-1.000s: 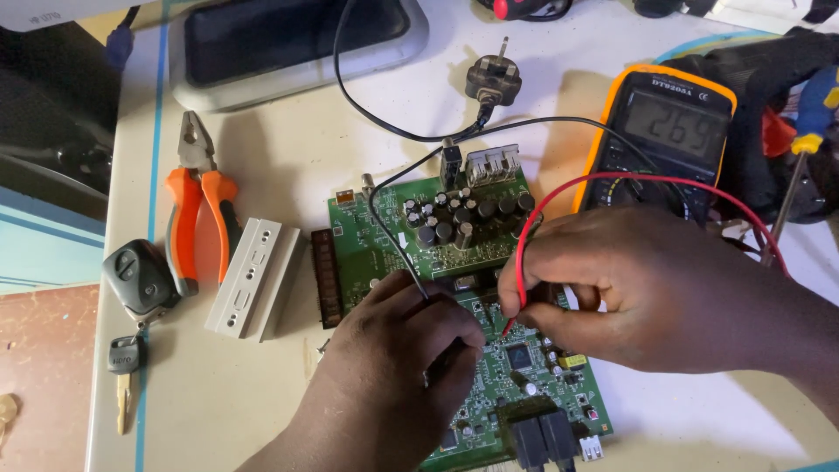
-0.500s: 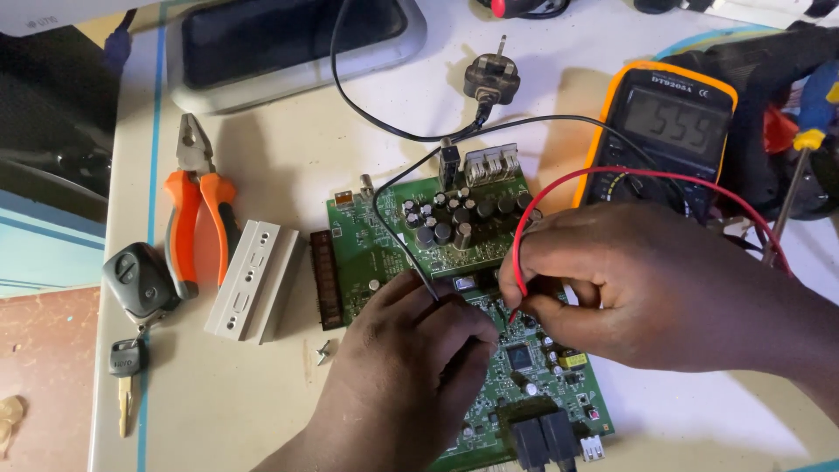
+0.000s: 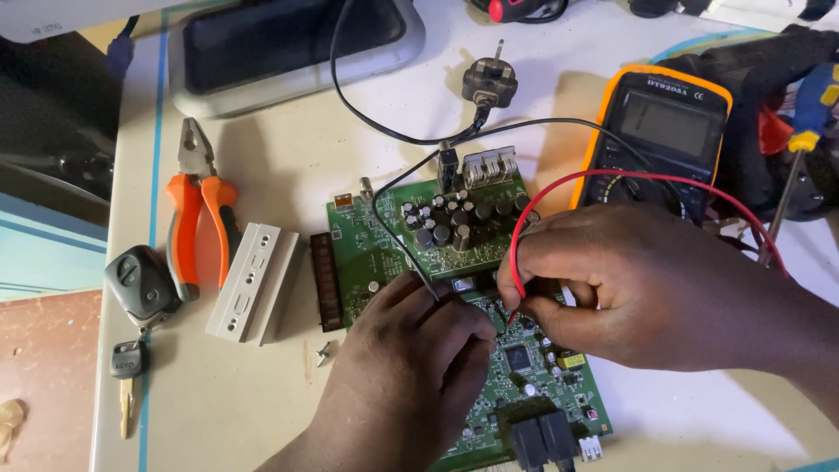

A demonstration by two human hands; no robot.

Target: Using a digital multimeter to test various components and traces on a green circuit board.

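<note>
Here, circuit board (image 3: 411,236) beneath right hand (image 3: 647,288) grip

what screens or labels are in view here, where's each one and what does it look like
Multimeter screen: upper right, on an orange-edged black meter; grey rectangle.
Dark panel: top left, set in a pale grey rounded housing; black, unlit.
Yellow sticker: small rectangle on the green circuit board, under the right hand.
Key fob: left edge; black with buttons.
</note>
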